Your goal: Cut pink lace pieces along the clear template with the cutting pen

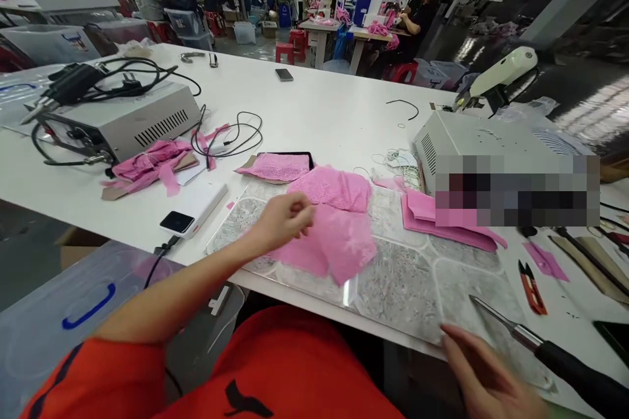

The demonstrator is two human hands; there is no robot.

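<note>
Person's L hand (287,216) is loosely curled, fingertips drawn in, over the pink fabric (346,245) on a gray patterned mat (398,281) at the table's (339,111) near edge; can't tell if it's pinching any cloth. R hand (484,370) is part-open w/ nothing visible in it, by the mat's near edge, next to a blk-handled tool (555,353); orange snips (531,288) & folded pink cloth (417,211) lie farther back.

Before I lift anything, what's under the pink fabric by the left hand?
A grey patterned mat shows around the pink fabric, with the white table below it. Anything directly beneath the fabric is covered and can't be seen.
</note>
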